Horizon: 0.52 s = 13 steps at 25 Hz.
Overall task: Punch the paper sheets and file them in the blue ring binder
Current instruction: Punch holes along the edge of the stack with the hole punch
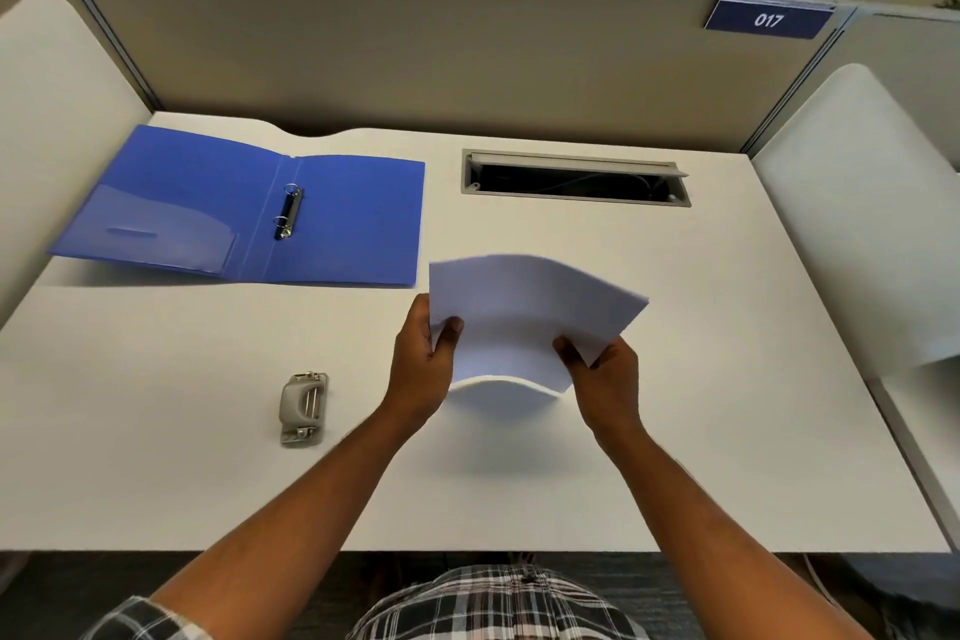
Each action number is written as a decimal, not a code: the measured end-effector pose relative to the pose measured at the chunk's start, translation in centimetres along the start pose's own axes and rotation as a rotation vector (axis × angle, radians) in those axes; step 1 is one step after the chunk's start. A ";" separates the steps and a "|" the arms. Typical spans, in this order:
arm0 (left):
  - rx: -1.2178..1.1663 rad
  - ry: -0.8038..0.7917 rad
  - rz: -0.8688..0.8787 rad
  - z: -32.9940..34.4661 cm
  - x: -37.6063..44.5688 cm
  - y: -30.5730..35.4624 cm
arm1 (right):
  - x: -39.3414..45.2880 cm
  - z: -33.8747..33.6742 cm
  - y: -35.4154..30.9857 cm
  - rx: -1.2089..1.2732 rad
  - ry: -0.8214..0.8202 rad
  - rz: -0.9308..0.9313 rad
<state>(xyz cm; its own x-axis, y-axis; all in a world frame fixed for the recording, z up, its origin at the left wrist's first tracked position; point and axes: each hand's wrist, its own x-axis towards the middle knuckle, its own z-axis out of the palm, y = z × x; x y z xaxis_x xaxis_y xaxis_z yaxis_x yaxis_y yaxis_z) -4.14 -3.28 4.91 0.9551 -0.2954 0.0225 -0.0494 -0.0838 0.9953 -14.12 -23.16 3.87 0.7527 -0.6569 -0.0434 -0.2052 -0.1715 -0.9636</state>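
I hold a small stack of white paper sheets (524,312) above the middle of the desk, bowed upward between both hands. My left hand (423,364) pinches the stack's left edge, and my right hand (605,374) grips its lower right corner. The blue ring binder (353,224) lies open flat at the back left, its two metal rings (288,213) shut on the spine. A grey hole punch (304,408) sits on the desk to the left of my left hand, apart from it.
The white desk (182,457) has a grey cable tray opening (574,179) at the back right. Beige partition walls stand behind and white side panels (852,203) flank the desk. A blue sign reading 017 (768,19) hangs on the partition.
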 end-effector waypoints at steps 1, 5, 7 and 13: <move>0.015 0.001 -0.035 0.0 -0.4 -1.0 | -0.3 0.2 0.7 -0.020 -0.019 0.027; 0.115 -0.010 -0.111 0.0 -1.3 -2.9 | -0.7 0.4 2.5 -0.077 -0.027 0.087; 0.151 -0.019 -0.125 -0.2 -1.1 -3.1 | -0.5 0.5 2.5 -0.084 -0.024 0.099; 0.363 0.008 -0.199 0.1 1.8 -2.3 | 1.6 -0.3 1.8 -0.079 -0.078 0.061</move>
<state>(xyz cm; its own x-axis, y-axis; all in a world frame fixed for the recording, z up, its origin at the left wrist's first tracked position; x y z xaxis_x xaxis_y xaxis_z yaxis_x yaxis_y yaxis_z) -2.32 -3.73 2.62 0.9585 -0.2321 -0.1653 0.0384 -0.4695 0.8821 -13.50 -24.71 2.15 0.7832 -0.6091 -0.1251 -0.2985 -0.1918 -0.9350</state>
